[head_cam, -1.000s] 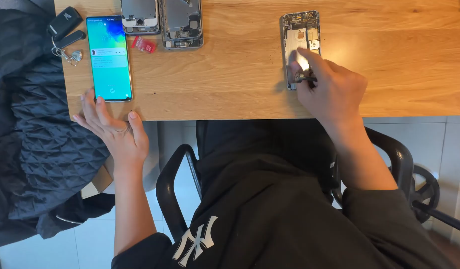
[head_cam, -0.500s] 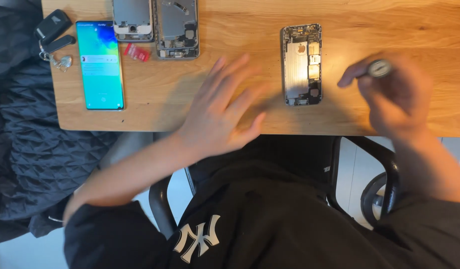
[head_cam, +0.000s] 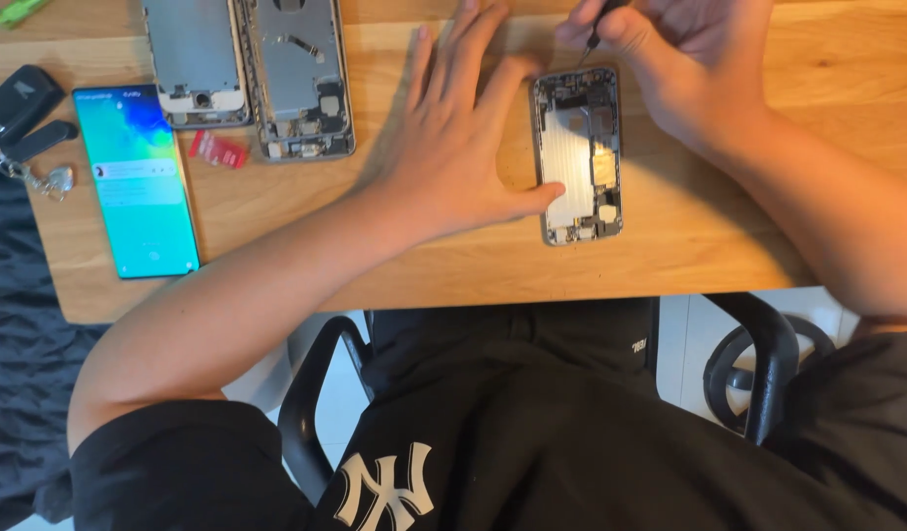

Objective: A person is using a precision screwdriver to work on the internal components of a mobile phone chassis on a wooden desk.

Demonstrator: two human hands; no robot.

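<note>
Left hand [head_cam: 463, 147], fingers spread flat, steadies the opened phone [head_cam: 579, 155]; right hand [head_cam: 684, 69], just above it, grips a screwdriver [head_cam: 599, 28].

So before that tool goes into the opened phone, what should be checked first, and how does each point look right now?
1. Opened phone steadied: ok, the left hand lies flat beside it with the thumb on its edge.
2. Tool gripped: ok, the right hand pinches a thin dark tool at the phone's top end.
3. Tip seated on a screw: cannot tell, too small to see.
4. Phone fully on the wooden table: ok, though near the front edge.
5. Other parts kept apart: ok, two opened shells, a small red piece and a lit phone lie to the left.
</note>
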